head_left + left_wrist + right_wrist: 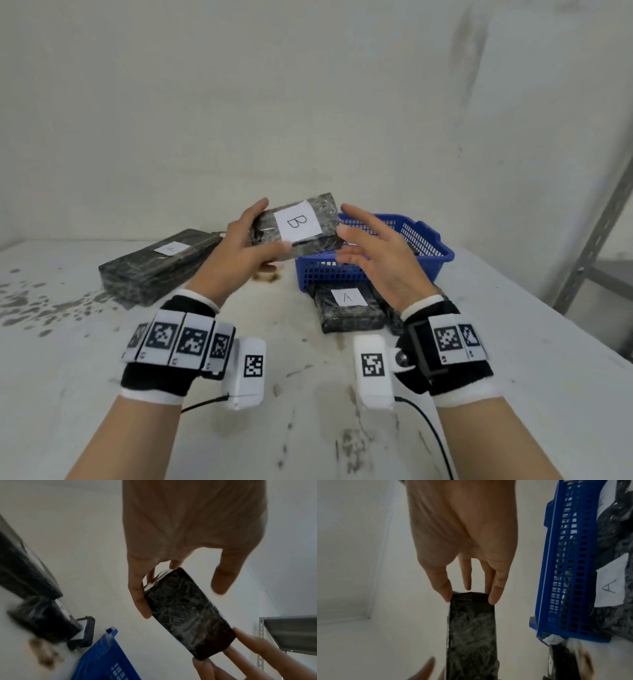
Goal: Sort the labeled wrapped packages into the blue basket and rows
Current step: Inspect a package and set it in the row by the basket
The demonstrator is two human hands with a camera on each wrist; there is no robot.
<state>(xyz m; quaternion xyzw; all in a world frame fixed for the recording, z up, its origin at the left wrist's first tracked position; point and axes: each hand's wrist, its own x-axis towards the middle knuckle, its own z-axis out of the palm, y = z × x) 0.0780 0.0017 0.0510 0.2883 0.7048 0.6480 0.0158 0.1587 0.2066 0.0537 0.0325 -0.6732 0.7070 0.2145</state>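
Note:
A black wrapped package with a white label "B" (pixel 298 222) is held in the air above the table, in front of the blue basket (pixel 428 240). My left hand (pixel 270 226) grips its left end, thumb on the near side and fingers behind. My right hand (pixel 346 233) is spread, and its straight fingertips touch the package's right end. The right wrist view shows those fingertips (pixel 494 596) either side of the end of the package (pixel 471 628). A package labelled "A" (pixel 346 308) lies on the table in front of the basket.
A long black wrapped package (pixel 154 263) with a small label lies at the back left of the white, stained table (pixel 308 428). A wall stands close behind. A grey metal shelf frame (pixel 596 240) stands to the right.

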